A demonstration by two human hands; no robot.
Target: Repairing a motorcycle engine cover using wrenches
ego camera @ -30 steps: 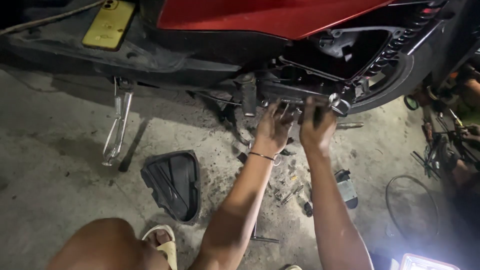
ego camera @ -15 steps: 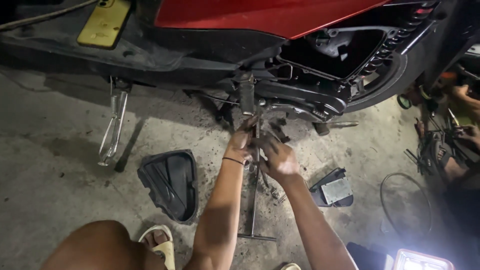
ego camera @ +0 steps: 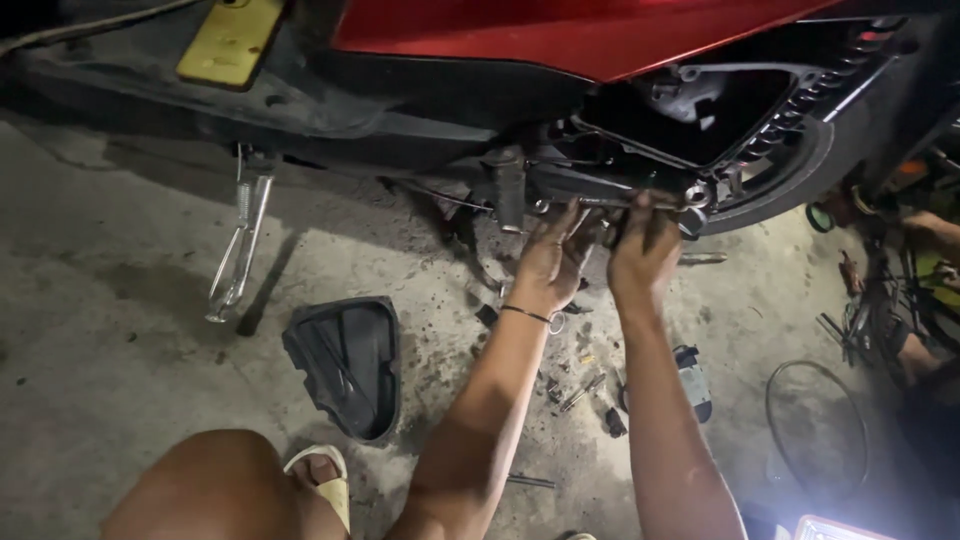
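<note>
Both hands, left hand and right hand, press against the scooter's underside; grip unclear, cannot tell

Left hand: raised from the upright metal tool on the floor, half a second ago, to the scooter underside. Right hand: likewise raised, now beside the left hand. Upright tool: no longer seen standing between the forearms.

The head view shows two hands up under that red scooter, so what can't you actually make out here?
- Head view: fingertips of the left hand and right hand vanish among the dark engine parts; any grip is unclear.
- Small tools on the floor: too small and dim.
- Scooter body: cut off by the top edge.
</note>
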